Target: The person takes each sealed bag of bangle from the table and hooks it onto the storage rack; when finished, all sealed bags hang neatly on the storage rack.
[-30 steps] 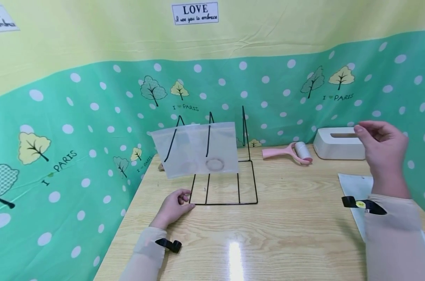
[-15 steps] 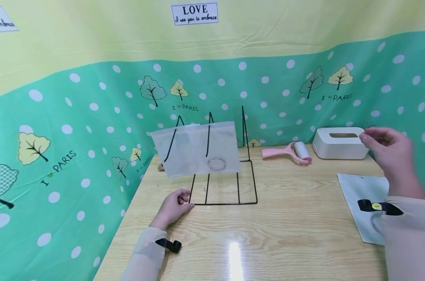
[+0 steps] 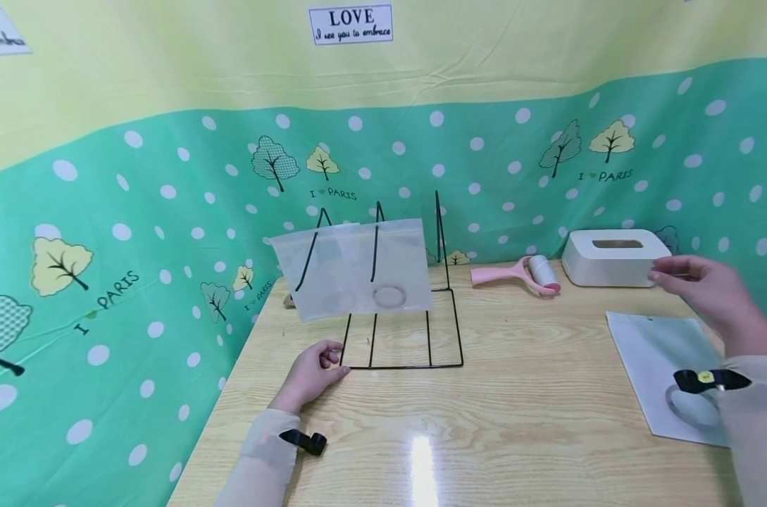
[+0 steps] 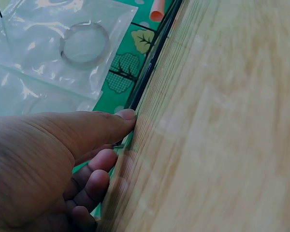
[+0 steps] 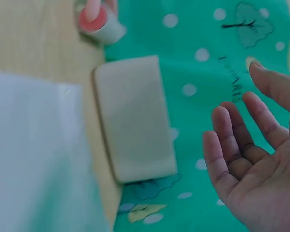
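The upright wire rack is plain black; the hanging rectangular plastic bags are translucent whitish. The green-and-yellow cloth backdrop carries white dots and printed trees.

Looks forward and down from head across the table, close in from left wrist, sharing the bags with head, and from right wrist toward far right corner, likewise sharing white box.

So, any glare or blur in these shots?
Head view: a bright streak of glare on the tabletop at bottom centre; left wrist view: white glints on the translucent pouches; right wrist view: the white box and the roller look soft, the right hand crisper.
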`<state>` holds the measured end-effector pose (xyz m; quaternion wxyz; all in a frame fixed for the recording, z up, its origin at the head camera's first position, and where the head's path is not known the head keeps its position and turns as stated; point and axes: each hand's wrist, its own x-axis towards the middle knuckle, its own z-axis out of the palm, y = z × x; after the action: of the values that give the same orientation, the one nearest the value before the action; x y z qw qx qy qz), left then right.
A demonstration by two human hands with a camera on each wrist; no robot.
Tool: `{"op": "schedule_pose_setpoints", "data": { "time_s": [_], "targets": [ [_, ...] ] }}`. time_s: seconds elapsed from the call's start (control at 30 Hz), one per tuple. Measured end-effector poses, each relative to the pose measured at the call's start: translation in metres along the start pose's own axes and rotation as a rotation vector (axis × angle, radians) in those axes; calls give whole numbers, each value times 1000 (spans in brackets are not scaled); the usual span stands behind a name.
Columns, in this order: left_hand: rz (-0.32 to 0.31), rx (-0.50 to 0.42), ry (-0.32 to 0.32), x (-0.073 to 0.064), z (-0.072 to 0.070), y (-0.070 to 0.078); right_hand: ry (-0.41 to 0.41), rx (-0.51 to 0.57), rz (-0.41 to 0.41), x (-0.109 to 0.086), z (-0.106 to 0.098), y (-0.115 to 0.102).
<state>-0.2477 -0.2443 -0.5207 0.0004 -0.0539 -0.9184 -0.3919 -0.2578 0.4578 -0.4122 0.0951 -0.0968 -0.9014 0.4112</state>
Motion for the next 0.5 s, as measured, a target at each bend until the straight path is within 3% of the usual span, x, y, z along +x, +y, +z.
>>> {"op": "schedule_pose_setpoints", "data": {
  "time_s": [0.5],
  "targets": [
    [12, -2, 5, -3, -1, 1, -172, -27, 55, 24, 6, 54]
  ]
}}
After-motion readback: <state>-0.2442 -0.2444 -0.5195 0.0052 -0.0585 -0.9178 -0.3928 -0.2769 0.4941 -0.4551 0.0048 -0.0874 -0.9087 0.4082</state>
